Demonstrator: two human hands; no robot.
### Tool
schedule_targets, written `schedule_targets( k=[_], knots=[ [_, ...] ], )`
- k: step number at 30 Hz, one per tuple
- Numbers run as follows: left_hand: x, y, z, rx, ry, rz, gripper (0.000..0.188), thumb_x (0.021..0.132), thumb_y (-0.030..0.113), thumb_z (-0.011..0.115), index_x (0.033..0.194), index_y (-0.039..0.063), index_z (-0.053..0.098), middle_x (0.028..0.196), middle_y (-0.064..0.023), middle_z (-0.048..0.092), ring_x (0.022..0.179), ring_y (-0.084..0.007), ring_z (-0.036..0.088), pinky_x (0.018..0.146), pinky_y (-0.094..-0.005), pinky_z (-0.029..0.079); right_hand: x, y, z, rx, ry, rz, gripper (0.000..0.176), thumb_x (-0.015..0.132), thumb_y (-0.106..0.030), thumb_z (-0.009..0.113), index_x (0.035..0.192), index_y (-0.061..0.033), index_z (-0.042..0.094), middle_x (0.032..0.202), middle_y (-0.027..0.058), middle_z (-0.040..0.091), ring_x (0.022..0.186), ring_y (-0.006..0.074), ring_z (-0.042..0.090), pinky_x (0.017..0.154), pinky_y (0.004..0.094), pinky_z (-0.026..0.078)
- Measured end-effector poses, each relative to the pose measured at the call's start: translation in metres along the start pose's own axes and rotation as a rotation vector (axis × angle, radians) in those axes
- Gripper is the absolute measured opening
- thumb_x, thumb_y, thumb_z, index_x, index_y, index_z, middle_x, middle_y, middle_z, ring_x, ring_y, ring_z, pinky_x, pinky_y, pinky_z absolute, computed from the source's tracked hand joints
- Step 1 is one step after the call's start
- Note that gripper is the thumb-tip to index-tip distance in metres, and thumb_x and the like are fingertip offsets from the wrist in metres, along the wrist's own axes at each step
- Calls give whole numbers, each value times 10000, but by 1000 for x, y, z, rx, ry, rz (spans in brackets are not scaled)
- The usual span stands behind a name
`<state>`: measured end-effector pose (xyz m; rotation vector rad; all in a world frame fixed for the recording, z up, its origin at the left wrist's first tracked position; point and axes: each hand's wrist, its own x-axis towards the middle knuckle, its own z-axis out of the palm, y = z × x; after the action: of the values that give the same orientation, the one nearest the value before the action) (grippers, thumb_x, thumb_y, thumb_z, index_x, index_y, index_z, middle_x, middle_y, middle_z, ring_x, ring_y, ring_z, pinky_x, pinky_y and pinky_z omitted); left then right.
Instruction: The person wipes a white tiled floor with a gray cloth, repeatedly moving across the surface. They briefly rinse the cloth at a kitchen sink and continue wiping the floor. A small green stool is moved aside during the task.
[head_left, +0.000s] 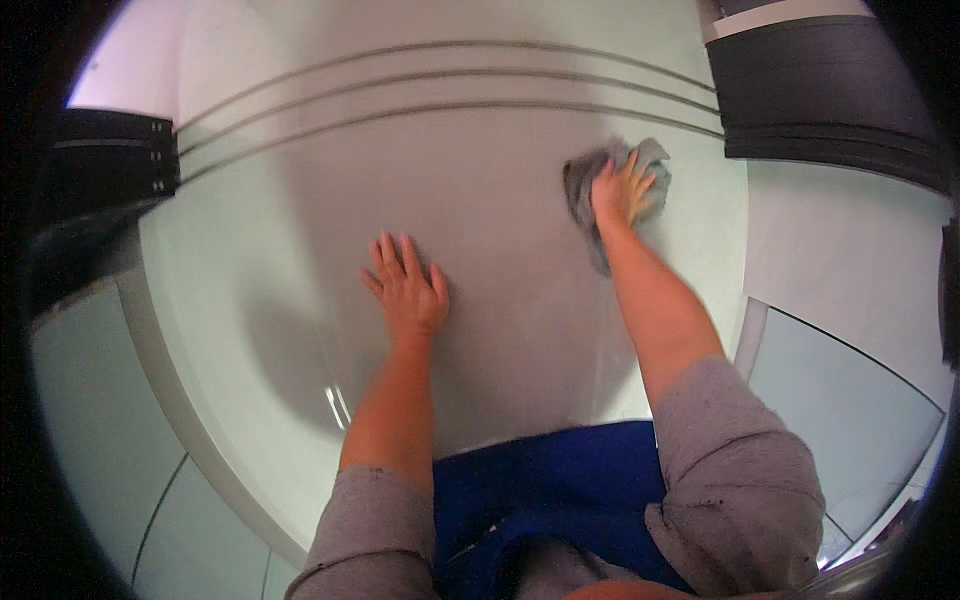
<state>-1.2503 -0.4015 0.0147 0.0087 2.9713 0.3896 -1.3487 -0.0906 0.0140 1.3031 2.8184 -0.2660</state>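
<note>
Palm down on a large pale panel-like surface (517, 247), my left hand (409, 289) rests with its fingers spread and holds nothing. Farther out and to the right, my right hand (622, 187) presses a crumpled grey cloth (581, 184) against the same surface. The cloth bunches around and under the fingers, and one end trails down beside the wrist. Whether the fingers grip it or only press on it is hard to tell.
Three dark parallel lines (480, 106) cross the surface beyond my hands. Dark fixtures stand at its left (112, 157) and right (825, 97) edges. Light tiles (832, 382) lie at both sides, and blue fabric (555, 472) is close to my body.
</note>
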Motion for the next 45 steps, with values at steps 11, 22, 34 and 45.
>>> schedule_targets(
  k=[11,22,34,45],
  knots=[
    [-10,-37,16,-293,204,29,489,840,260,500,1279,70,399,1329,-169,340,1280,-373,294,1121,-539,84,-176,-222,71,43,-264,-1432,560,854,-249,463,1402,-153,396,1532,19,230,1416,213,188,1146,493,132],
    [-136,-193,-8,122,126,-815,733,918,489,408,1480,91,156,1547,-164,61,1432,-335,18,1101,-599,37,-126,44,12,-172,-77,-695,612,794,-279,612,1374,-261,421,1504,59,290,1413,302,181,1068,650,110],
    [-149,-208,14,172,185,-785,749,920,589,333,1477,106,197,1543,-154,121,1426,-340,89,1075,-628,112,-240,-195,74,477,-266,-851,422,808,-144,481,1222,-76,526,1272,172,516,1216,332,441,1019,499,327],
    [-149,-216,14,243,183,-793,766,913,623,320,1475,114,207,1547,-147,121,1430,-314,94,1061,-614,150,-295,-49,13,1287,-988,154,329,885,-210,514,1116,0,616,1114,197,623,1010,295,584,893,397,436]
  ],
)
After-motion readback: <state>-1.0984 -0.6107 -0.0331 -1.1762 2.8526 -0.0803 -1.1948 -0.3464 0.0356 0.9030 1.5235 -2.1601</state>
